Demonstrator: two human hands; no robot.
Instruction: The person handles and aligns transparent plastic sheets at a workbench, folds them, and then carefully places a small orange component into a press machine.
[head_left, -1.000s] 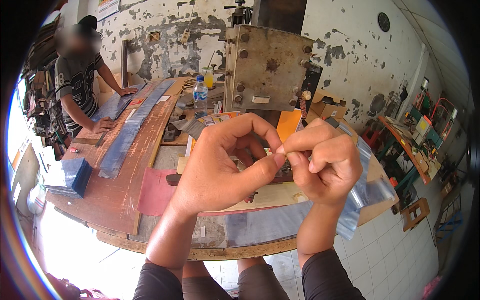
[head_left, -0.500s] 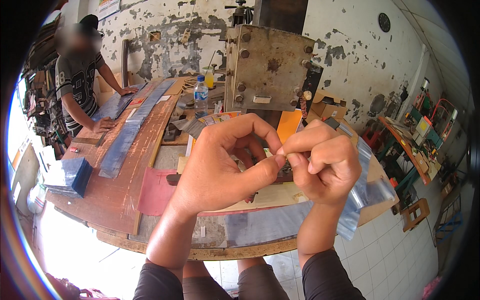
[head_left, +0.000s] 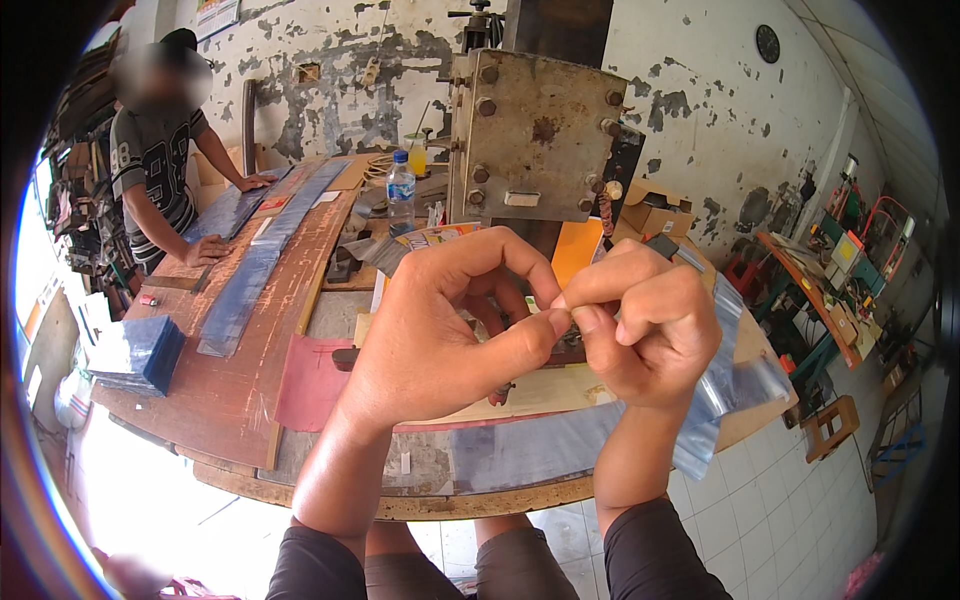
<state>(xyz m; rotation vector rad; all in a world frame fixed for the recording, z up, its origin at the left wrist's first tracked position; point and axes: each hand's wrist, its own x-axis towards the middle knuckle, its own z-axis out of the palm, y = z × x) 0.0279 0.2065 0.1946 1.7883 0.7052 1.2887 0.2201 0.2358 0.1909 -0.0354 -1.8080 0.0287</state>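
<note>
My left hand [head_left: 455, 330] and my right hand [head_left: 650, 320] meet fingertip to fingertip above the work table. Thumb and forefinger of each are pinched together, and whatever lies between them is too small or hidden to make out. Beneath the hands is a pale board [head_left: 570, 388] with a dark metal piece [head_left: 346, 359] showing at its left. A pink sheet [head_left: 308, 385] lies beside it. Clear bluish plastic film [head_left: 540, 450] stretches along the near edge. Behind my hands stands a bolted metal press head [head_left: 540, 135].
A water bottle [head_left: 401, 192] stands left of the press. Stacked blue plastic sheets [head_left: 140, 352] sit on the brown table [head_left: 240, 400] at left, where a person [head_left: 160, 170] rests both hands on long film strips [head_left: 270, 255]. Far right is a side bench [head_left: 815, 300] with tools.
</note>
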